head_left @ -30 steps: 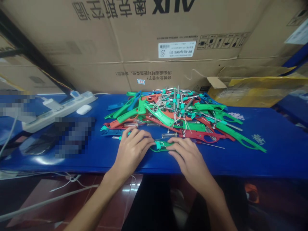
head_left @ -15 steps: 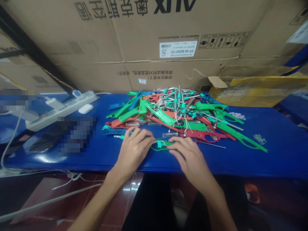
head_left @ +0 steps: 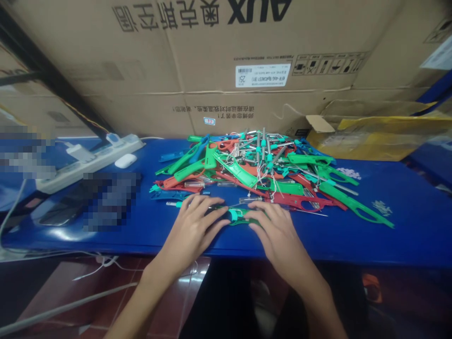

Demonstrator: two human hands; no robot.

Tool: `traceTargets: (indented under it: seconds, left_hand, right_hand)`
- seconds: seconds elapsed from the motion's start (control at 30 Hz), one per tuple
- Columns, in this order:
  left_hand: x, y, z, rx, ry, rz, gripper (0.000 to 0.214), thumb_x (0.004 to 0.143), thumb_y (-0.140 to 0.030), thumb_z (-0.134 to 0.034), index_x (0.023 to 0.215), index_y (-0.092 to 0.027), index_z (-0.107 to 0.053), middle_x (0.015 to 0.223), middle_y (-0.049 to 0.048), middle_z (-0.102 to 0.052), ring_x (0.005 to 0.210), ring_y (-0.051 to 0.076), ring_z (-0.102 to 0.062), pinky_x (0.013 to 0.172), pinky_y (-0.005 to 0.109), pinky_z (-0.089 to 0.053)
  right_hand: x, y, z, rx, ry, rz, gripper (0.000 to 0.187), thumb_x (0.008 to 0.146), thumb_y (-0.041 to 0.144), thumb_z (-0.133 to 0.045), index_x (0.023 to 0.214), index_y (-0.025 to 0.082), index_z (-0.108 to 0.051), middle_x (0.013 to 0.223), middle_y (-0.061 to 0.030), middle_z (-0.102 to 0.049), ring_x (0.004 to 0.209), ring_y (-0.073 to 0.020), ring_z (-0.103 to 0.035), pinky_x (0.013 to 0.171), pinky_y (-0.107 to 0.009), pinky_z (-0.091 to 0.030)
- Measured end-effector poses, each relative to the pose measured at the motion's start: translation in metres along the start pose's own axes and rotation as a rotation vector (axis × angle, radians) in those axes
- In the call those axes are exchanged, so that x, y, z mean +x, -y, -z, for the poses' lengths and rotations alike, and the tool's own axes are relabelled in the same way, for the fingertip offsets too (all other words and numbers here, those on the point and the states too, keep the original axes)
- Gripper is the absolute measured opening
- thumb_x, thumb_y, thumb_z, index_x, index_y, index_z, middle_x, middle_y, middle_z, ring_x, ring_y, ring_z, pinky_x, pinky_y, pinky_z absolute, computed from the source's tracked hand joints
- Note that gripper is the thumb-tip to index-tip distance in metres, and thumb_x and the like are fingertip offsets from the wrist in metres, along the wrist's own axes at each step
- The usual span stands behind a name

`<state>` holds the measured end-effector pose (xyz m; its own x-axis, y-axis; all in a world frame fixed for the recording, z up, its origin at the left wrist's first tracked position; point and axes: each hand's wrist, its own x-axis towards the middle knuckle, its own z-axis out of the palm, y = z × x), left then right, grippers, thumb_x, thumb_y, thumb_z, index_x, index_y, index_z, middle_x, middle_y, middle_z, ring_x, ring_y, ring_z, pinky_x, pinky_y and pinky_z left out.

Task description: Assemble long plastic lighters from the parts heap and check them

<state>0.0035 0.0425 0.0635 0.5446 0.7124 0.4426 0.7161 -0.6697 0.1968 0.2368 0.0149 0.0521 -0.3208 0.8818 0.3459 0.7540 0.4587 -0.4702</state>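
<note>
Both my hands rest on a small green plastic tool (head_left: pixel 237 215) with a teal clip, lying near the front edge of the blue table (head_left: pixel 406 226). My left hand (head_left: pixel 194 226) lies with fingers stretched over the tool's left end. My right hand (head_left: pixel 278 230) presses its fingertips on the right end. Just behind them is a heap of green, red and blue plastic tools with metal rods (head_left: pixel 261 165).
A white power strip (head_left: pixel 88 157) with plugs and a white mouse-like object (head_left: pixel 125 160) lie at the left, beside blurred items. Large cardboard boxes (head_left: pixel 219 66) wall the back. A yellow plastic bag (head_left: pixel 381 132) sits at the right. Cables hang below the table edge.
My hands have slid slightly toward me with the green tool; the view has dipped a little. Otherwise nothing has moved.
</note>
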Motion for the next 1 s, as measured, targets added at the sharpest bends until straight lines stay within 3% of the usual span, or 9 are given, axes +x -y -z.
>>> traceTargets:
  seconds: [0.13,0.3,0.43,0.6,0.8,1.0]
  left_hand:
    - [-0.001,0.0,-0.002,-0.023,0.002,-0.004,0.026,0.101,-0.032,-0.062,0.124,-0.023,-0.067,0.123,0.0049,-0.073,0.111,0.025,-0.059,0.107,0.05,-0.039]
    - [-0.003,-0.002,-0.001,-0.069,0.0,0.068,0.039,0.1,-0.035,-0.063,0.136,-0.02,-0.059,0.116,0.0078,-0.074,0.11,0.027,-0.06,0.101,0.048,-0.044]
    - [-0.004,-0.003,0.0,-0.146,0.011,0.126,0.042,0.099,-0.038,-0.063,0.138,-0.021,-0.057,0.124,0.0085,-0.071,0.116,0.026,-0.059,0.1,0.046,-0.046]
    - [0.004,0.001,-0.003,-0.148,0.005,0.134,0.023,0.105,-0.027,-0.053,0.122,-0.021,-0.067,0.12,0.0065,-0.071,0.11,0.024,-0.062,0.099,0.046,-0.046]
    - [0.024,0.004,-0.003,-0.172,0.061,0.058,0.024,0.104,-0.032,-0.055,0.101,-0.02,-0.076,0.108,0.0055,-0.07,0.097,0.021,-0.063,0.089,0.04,-0.049]
    - [0.039,-0.002,-0.012,-0.295,0.084,0.135,0.015,0.098,-0.028,-0.063,0.095,-0.021,-0.076,0.101,0.0042,-0.071,0.094,0.022,-0.064,0.086,0.04,-0.051]
  right_hand:
    - [-0.001,0.001,-0.002,-0.155,0.051,0.115,0.047,0.102,0.006,-0.041,0.135,0.032,-0.061,0.154,-0.0063,-0.051,0.137,-0.0275,-0.047,0.109,-0.055,-0.037]
    - [0.0,0.003,-0.001,-0.155,0.097,0.078,0.033,0.104,0.032,-0.053,0.136,0.035,-0.062,0.152,-0.0026,-0.055,0.135,-0.0267,-0.05,0.11,-0.056,-0.038]
    - [0.001,0.005,0.0,-0.152,0.089,0.071,0.032,0.104,0.037,-0.053,0.135,0.035,-0.063,0.15,-0.0036,-0.056,0.137,-0.0263,-0.05,0.11,-0.055,-0.038]
    - [0.0,0.006,0.0,-0.148,0.069,0.081,0.03,0.103,0.034,-0.054,0.131,0.032,-0.066,0.145,-0.0073,-0.058,0.135,-0.0271,-0.051,0.109,-0.054,-0.04]
    - [-0.002,0.006,0.001,-0.088,0.038,0.069,0.028,0.104,0.029,-0.052,0.126,0.032,-0.069,0.136,-0.0089,-0.059,0.128,-0.0265,-0.053,0.106,-0.05,-0.044]
    - [-0.001,0.007,0.001,-0.064,0.001,0.054,0.032,0.102,0.025,-0.054,0.128,0.036,-0.069,0.126,-0.009,-0.058,0.12,-0.0268,-0.053,0.101,-0.048,-0.047]
